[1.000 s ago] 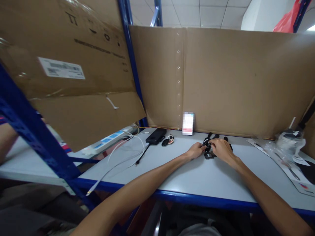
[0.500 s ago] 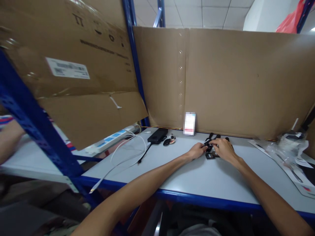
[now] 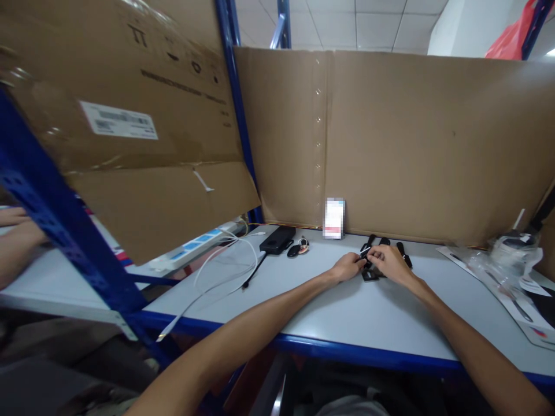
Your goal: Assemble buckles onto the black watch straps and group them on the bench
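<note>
On the grey tabletop [image 3: 321, 306], my left hand [image 3: 348, 267] is closed on a small dark piece [image 3: 363, 253] with a light edge; its kind is too small to tell. My right hand [image 3: 388, 263] meets it from the other side, thumb and fingers pinched at the piece; what they grip is hidden. Beneath and behind the hands lie several black strap-like parts [image 3: 384, 241], and another black strap-like part [image 3: 404, 256] lies right of my right hand. A small dark flat square [image 3: 370, 276] rests on the table just below the fingers.
A phone [image 3: 334, 218] leans on the cardboard wall [image 3: 433, 144]. Left lie a black box-shaped device [image 3: 278, 240], keys [image 3: 293, 251], white cables [image 3: 225, 274] and a power strip [image 3: 195, 245]. Plastic packaging [image 3: 498, 277] lies right. Another person's arm [image 3: 19, 248] shows beyond the blue post [image 3: 73, 202].
My right hand has shifted slightly left and its fingers are more tightly bunched, uncovering more of the black strap-like part at right. The other person's hand at far left has moved up into view.
</note>
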Demonstrator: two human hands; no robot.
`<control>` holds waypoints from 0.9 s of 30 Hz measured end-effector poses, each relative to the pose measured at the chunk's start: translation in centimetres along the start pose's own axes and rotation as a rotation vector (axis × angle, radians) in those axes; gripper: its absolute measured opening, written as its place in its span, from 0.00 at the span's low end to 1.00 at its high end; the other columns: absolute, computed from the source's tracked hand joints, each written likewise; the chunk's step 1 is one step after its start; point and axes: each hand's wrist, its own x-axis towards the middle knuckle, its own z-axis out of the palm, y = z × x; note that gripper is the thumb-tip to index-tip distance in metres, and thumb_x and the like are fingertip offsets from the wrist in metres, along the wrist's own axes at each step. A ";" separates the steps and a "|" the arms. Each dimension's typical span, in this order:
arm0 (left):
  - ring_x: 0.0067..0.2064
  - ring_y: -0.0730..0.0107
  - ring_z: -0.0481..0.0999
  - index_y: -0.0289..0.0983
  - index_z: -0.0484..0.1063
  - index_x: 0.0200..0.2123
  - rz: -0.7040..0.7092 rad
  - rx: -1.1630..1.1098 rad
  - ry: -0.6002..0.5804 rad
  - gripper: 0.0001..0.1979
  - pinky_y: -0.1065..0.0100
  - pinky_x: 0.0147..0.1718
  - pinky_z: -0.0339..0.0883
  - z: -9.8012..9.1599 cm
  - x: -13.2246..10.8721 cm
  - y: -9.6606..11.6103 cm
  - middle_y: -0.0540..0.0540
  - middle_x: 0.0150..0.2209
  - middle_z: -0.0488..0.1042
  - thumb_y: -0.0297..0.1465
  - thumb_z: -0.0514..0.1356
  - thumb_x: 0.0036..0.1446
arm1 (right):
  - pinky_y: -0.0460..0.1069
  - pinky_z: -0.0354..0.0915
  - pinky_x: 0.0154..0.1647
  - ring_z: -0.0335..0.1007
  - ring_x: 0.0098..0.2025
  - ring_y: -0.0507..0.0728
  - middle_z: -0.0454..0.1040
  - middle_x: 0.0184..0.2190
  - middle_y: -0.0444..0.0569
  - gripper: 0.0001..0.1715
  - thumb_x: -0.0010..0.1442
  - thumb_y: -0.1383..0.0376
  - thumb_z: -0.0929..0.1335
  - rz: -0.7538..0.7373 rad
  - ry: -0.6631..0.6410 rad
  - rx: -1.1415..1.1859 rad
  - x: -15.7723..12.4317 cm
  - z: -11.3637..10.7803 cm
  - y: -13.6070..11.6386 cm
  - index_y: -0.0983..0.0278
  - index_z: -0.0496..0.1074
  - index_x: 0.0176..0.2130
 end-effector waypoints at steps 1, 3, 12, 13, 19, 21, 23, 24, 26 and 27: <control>0.20 0.75 0.56 0.36 0.66 0.23 0.006 0.020 0.002 0.17 0.71 0.22 0.46 0.0 0.1 0.0 0.54 0.17 0.59 0.39 0.55 0.62 | 0.45 0.61 0.32 0.72 0.31 0.54 0.78 0.28 0.47 0.09 0.61 0.65 0.67 0.024 0.011 -0.007 0.0 0.0 -0.1 0.63 0.78 0.36; 0.21 0.75 0.57 0.36 0.67 0.23 0.012 0.052 0.007 0.16 0.71 0.23 0.46 0.1 0.1 -0.1 0.54 0.18 0.60 0.37 0.54 0.62 | 0.45 0.59 0.30 0.71 0.29 0.54 0.77 0.26 0.46 0.09 0.61 0.64 0.67 0.080 0.031 -0.028 0.0 0.0 -0.2 0.63 0.77 0.35; 0.27 0.71 0.64 0.36 0.72 0.28 0.055 0.242 0.033 0.15 0.72 0.26 0.49 0.0 -0.7 0.7 0.50 0.24 0.67 0.36 0.53 0.64 | 0.41 0.57 0.14 0.64 0.15 0.49 0.70 0.18 0.40 0.09 0.62 0.63 0.63 0.311 -0.066 0.420 -0.2 1.1 0.1 0.64 0.70 0.32; 0.27 0.70 0.65 0.36 0.73 0.29 0.053 0.254 0.033 0.15 0.72 0.27 0.50 0.0 -0.8 0.8 0.50 0.24 0.68 0.36 0.53 0.64 | 0.41 0.57 0.14 0.64 0.15 0.49 0.70 0.18 0.40 0.09 0.61 0.64 0.64 0.321 -0.066 0.415 -0.1 1.2 0.2 0.64 0.70 0.32; 0.28 0.67 0.69 0.37 0.76 0.30 0.048 0.312 0.055 0.14 0.72 0.28 0.52 0.1 -0.8 0.8 0.47 0.25 0.72 0.37 0.55 0.63 | 0.43 0.60 0.24 0.70 0.24 0.51 0.75 0.24 0.43 0.06 0.54 0.71 0.67 0.288 -0.042 0.078 0.1 0.6 0.2 0.63 0.74 0.34; 0.28 0.67 0.69 0.37 0.75 0.30 0.052 0.313 0.056 0.15 0.71 0.28 0.53 0.1 -0.7 0.7 0.47 0.25 0.72 0.37 0.54 0.63 | 0.44 0.61 0.30 0.71 0.30 0.52 0.76 0.27 0.44 0.12 0.52 0.74 0.67 0.232 -0.015 -0.027 0.0 0.4 0.0 0.63 0.74 0.37; 0.28 0.67 0.68 0.37 0.75 0.30 0.054 0.314 0.046 0.16 0.71 0.28 0.52 0.0 -0.6 0.7 0.47 0.25 0.72 0.37 0.53 0.64 | 0.44 0.59 0.35 0.71 0.35 0.53 0.77 0.31 0.45 0.17 0.50 0.78 0.65 0.166 -0.023 -0.106 -0.2 0.2 -0.1 0.62 0.75 0.37; 0.28 0.67 0.68 0.36 0.75 0.29 0.053 0.317 0.039 0.16 0.71 0.28 0.52 0.0 -0.5 0.7 0.47 0.25 0.72 0.37 0.52 0.64 | 0.44 0.59 0.36 0.71 0.37 0.53 0.78 0.33 0.46 0.18 0.50 0.79 0.64 0.135 -0.035 -0.134 -0.3 0.1 -0.2 0.62 0.75 0.36; 0.28 0.67 0.68 0.36 0.74 0.29 0.047 0.323 0.028 0.17 0.71 0.28 0.51 0.0 -0.5 0.8 0.47 0.25 0.71 0.37 0.52 0.64 | 0.45 0.57 0.37 0.71 0.39 0.53 0.78 0.37 0.46 0.18 0.50 0.79 0.63 0.094 -0.053 -0.170 -0.4 0.0 -0.4 0.62 0.76 0.34; 0.28 0.68 0.68 0.36 0.74 0.28 0.043 0.322 0.026 0.17 0.71 0.28 0.51 -0.1 -0.5 0.8 0.47 0.25 0.71 0.37 0.52 0.64 | 0.45 0.57 0.37 0.70 0.39 0.53 0.77 0.37 0.47 0.17 0.50 0.78 0.63 0.087 -0.057 -0.180 -0.5 -0.1 -0.5 0.62 0.76 0.33</control>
